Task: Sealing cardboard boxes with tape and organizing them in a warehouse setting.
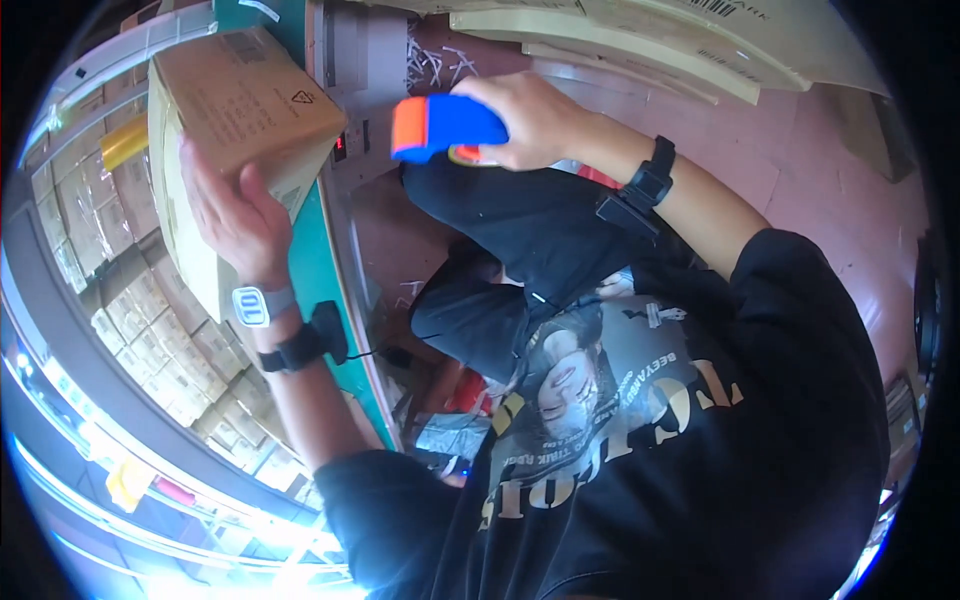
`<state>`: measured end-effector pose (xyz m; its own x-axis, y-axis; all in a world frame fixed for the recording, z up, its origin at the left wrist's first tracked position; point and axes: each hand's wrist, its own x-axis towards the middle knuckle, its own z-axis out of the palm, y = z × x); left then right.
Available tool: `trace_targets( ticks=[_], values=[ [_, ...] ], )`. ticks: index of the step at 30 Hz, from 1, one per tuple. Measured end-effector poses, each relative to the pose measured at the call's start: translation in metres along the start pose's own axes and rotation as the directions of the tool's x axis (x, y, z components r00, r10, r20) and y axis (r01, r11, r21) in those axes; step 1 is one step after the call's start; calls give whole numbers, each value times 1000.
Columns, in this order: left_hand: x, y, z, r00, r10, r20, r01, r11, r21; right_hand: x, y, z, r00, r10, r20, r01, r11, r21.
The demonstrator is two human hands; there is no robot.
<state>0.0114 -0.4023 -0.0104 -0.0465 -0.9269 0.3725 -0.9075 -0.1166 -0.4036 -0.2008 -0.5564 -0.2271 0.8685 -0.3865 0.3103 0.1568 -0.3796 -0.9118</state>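
A brown cardboard box (245, 95) stands at the upper left on a green-topped bench. My left hand (235, 210) lies against the box's near side, fingers stretched out and thumb apart. In my right hand (535, 120), to the right of the box, is a blue-and-orange handheld tool (465, 122). Its orange end points left toward the box, and a small red and yellow part shows beneath the blue body. My fingers wrap round its right end, and the grip is hidden. The tool does not touch the box.
The green bench edge (335, 290) runs down the left. Beside it stands a grey unit with a small red display (340, 146). White paper strips (440, 65) litter the floor at the top. Large cartons (640, 45) lie at the upper right. My bent legs (510, 225) fill the middle.
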Motion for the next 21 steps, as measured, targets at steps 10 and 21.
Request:
trace_targets(
  ticks=[10,21],
  values=[
    [-29,27,-29,916,-369,-157,350,927,-136,89,-27,46,880,-370,297,433,883,-181],
    [-14,34,-19,759,-587,-282,519,807,-283,129,-56,37,685,-219,695,528,806,-266]
  ],
)
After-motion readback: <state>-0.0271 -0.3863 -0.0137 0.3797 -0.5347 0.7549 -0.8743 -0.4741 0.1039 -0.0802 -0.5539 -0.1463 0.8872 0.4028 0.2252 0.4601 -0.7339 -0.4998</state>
